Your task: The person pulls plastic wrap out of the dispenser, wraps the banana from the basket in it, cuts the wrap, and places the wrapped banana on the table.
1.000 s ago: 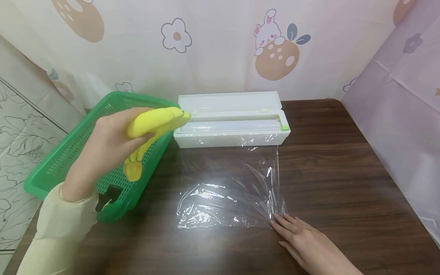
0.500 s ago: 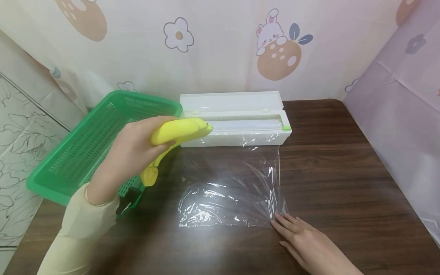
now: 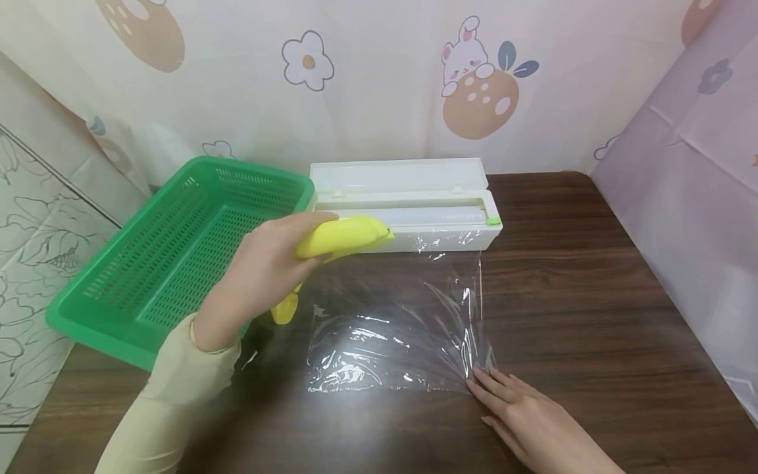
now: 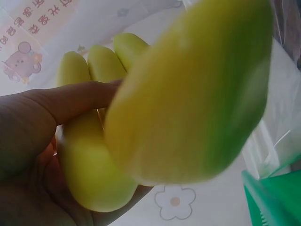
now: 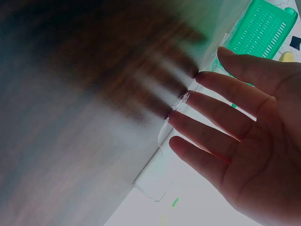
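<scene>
My left hand (image 3: 266,263) grips a bunch of yellow bananas (image 3: 346,237) in the air, over the left part of a clear film sheet (image 3: 391,329). The left wrist view shows the thumb pressed across the bananas (image 4: 103,174), with their thick ends close to the camera. My right hand (image 3: 533,418) touches the film's near right corner with fingertips, its fingers straight and slightly spread. In the right wrist view, the fingertips of this hand (image 5: 244,122) meet the film's edge. The film runs from a roll (image 3: 438,215) in a white box (image 3: 408,242) whose lid stands raised.
A green basket (image 3: 101,332) stands at the left of the dark wooden table (image 3: 580,296), beside the box. A green slider (image 3: 493,221) sits at the box's right end. Behind the table hangs a printed curtain (image 3: 379,79).
My left hand has carried the bananas rightward, from over the green basket to over the film's left part. The right hand stays at the film's corner.
</scene>
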The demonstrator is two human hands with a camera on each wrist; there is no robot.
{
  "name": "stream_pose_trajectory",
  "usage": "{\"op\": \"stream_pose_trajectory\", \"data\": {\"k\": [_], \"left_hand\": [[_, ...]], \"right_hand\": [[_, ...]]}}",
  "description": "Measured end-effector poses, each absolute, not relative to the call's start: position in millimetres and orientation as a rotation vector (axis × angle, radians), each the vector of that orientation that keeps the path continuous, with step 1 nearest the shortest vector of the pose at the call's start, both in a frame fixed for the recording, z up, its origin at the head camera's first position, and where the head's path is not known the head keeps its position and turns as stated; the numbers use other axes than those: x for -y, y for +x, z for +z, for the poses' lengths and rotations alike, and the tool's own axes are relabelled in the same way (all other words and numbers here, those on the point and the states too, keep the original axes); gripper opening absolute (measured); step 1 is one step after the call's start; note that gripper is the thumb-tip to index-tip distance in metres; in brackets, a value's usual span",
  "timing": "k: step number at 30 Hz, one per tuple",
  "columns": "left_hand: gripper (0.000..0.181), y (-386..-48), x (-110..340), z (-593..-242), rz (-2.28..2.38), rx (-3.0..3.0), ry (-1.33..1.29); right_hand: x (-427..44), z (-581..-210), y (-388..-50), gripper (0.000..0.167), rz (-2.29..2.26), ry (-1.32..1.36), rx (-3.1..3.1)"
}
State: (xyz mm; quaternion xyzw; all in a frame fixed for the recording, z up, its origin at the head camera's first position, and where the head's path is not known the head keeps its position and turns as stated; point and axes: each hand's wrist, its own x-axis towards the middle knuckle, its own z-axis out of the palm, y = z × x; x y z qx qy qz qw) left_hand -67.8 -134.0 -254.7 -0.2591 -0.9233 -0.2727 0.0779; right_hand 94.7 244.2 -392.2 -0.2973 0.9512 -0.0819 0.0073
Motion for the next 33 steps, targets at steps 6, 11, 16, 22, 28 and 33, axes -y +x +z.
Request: {"op": "stream_pose_trajectory", "data": {"k": [6,11,16,22,28,33], "left_hand": [[0.044,-71.4,124.3,-262.4,-0.769,2.794,-0.792],[0.045,-70.8,115.0,-269.5,-0.737,2.781,-0.829],[0.044,-67.5,103.9,-276.7,-0.701,2.739,-0.874],[0.046,-68.1,90.1,-288.0,-0.700,2.750,-0.898],[0.042,-71.1,76.8,-305.1,-0.645,2.730,-0.967],[0.036,-70.9,66.1,-315.4,-0.609,2.732,-1.012]], "right_hand": [[-244.1,-392.1,94.3,0.051,-0.262,-0.923,-2.964],[-243.8,-391.3,94.1,0.050,-0.269,-0.888,-2.934],[-243.7,-391.7,93.9,0.051,-0.269,-0.901,-2.944],[-244.7,-393.1,93.5,0.053,-0.270,-0.916,-2.951],[-244.9,-393.5,94.0,0.053,-0.274,-0.916,-2.954],[-244.0,-392.2,94.4,0.052,-0.276,-0.892,-2.943]]}}
